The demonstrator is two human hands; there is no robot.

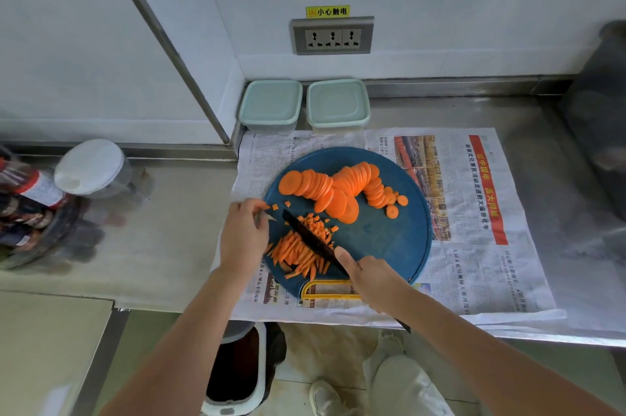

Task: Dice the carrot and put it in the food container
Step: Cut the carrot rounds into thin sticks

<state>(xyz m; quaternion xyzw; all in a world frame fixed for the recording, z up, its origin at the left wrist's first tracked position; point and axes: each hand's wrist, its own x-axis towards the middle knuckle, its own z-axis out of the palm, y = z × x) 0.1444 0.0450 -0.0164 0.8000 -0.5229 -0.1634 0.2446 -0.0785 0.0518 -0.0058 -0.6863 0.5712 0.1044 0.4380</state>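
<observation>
While the right hand (369, 276) clamps a black knife (310, 239) across thin carrot sticks (291, 253) on a round blue board (389, 239), the left hand (244, 232) curls nearby, grip unclear.

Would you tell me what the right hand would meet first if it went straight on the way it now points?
The right hand would likely meet the carrot strips beside its knife first, then the left hand; depth is unclear.

Knife (310, 237) handle mostly inside right hand (376, 280), blurred jars (30, 205) cut off left, blurred pot (603, 103), perhaps, right
</observation>
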